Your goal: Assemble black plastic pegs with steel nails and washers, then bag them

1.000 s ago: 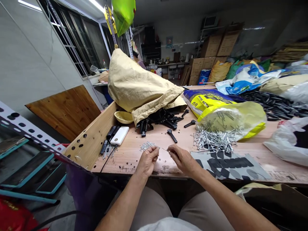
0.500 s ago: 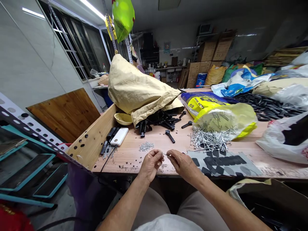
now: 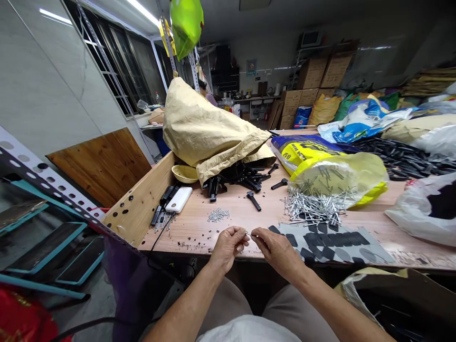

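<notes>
My left hand (image 3: 229,245) and my right hand (image 3: 277,248) are close together over the table's front edge. A thin silver metal pin (image 3: 248,233) spans the small gap between their fingertips, and each hand pinches an end; most of it is hidden by the fingers. Just beyond my left hand lies a small heap of tiny silver metal pieces (image 3: 218,215), perhaps nuts. A pile of long thin metal pins (image 3: 315,205) spills from a yellow plastic bag (image 3: 370,168) to the right. One black plastic part (image 3: 254,201) lies on the table ahead of my hands.
A large beige sack (image 3: 210,126) spills black parts (image 3: 245,178) onto the table. Left of it are a shallow yellow dish (image 3: 185,174) and a white power bank (image 3: 179,199). Black pads lie on a grey sheet (image 3: 377,247) at right, and an open bag (image 3: 356,280) stands below.
My fingertips have drawn slightly closer together, so less of the pin shows between them. Both hands are a little lower, and the whole view has shifted slightly.
</notes>
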`<state>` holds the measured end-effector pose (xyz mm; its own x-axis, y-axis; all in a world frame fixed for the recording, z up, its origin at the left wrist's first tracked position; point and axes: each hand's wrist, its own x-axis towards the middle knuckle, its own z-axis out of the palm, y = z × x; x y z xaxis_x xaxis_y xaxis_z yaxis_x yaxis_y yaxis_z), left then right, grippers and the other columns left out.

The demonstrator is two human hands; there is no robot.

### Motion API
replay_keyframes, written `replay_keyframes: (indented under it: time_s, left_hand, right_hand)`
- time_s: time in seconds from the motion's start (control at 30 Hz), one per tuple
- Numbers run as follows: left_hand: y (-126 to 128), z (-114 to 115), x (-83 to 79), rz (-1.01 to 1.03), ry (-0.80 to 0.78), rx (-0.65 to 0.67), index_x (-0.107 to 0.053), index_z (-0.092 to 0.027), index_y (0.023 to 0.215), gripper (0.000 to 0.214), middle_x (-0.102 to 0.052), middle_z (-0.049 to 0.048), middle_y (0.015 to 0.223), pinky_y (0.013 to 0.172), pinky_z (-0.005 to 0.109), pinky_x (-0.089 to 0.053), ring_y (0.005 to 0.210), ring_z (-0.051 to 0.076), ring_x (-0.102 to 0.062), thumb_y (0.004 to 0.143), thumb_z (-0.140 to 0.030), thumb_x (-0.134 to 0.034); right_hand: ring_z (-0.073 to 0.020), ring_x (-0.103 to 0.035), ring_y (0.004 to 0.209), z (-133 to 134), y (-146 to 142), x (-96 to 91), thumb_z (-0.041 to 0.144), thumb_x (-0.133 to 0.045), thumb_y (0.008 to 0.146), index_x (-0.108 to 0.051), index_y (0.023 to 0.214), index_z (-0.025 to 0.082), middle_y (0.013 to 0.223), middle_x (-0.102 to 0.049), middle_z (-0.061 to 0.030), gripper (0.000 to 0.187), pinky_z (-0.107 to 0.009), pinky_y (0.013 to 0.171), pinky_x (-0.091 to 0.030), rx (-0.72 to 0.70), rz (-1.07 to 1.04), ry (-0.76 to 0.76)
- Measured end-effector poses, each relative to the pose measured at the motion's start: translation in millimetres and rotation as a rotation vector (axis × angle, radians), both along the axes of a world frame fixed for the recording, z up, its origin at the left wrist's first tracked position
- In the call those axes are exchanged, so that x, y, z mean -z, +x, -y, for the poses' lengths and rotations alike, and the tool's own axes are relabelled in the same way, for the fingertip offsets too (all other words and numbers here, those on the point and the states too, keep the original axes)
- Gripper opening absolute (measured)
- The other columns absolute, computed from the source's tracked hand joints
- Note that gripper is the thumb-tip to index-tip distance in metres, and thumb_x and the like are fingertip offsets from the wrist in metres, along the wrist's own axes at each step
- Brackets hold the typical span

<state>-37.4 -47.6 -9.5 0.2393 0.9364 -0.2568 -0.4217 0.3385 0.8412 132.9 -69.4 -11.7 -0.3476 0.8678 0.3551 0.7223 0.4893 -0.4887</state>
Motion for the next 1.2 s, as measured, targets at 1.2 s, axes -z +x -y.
replay_keyframes:
  time_s: [1.2]
  left_hand:
    - [3.0,-0.2,0.8,-0.273,0.276,0.049,-0.068,-0.015,0.072,0.020,-0.067,0.0035,0.062,0.051,0.022,-0.034,0.052,0.009,-0.049,0.072,-0.034,-0.073]
  right_hand:
    - [-0.0167,-0.060,0.070,6.3,8.3,-15.4,0.035,-0.039,0.098,-0.062,0.093,0.023,0.076,-0.065,-0.0026,0.026,-0.026,0.064,-0.040,-0.005,-0.070,-0.144]
